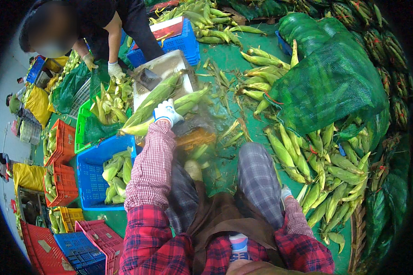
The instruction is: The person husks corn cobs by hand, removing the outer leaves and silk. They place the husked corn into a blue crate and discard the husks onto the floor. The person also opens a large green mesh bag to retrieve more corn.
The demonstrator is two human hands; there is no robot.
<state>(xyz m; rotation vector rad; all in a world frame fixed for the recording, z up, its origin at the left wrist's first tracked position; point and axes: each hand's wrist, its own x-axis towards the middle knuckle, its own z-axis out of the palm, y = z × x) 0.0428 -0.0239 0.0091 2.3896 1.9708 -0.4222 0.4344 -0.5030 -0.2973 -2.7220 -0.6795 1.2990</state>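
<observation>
My left hand point(168, 112), in a white glove, is closed around an ear of corn point(188, 101) still in its green husk. A second long ear point(158, 98) lies alongside it. Both are over a dirty white foam box point(183, 62), where a broad dark metal blade point(148, 79) rests. Low at the right, by my right knee, my gloved right hand point(286, 192) is mostly hidden, so its fingers do not show. It is beside a heap of husked-on corn point(335, 183).
A blue crate point(89, 183) with corn stands left of my legs, near a green crate point(81, 121) and orange crates point(63, 142). A green mesh sack point(330, 82) bulges at the right. Another person's gloved hands point(116, 71) work at the upper left. Husk scraps litter the green floor point(220, 160).
</observation>
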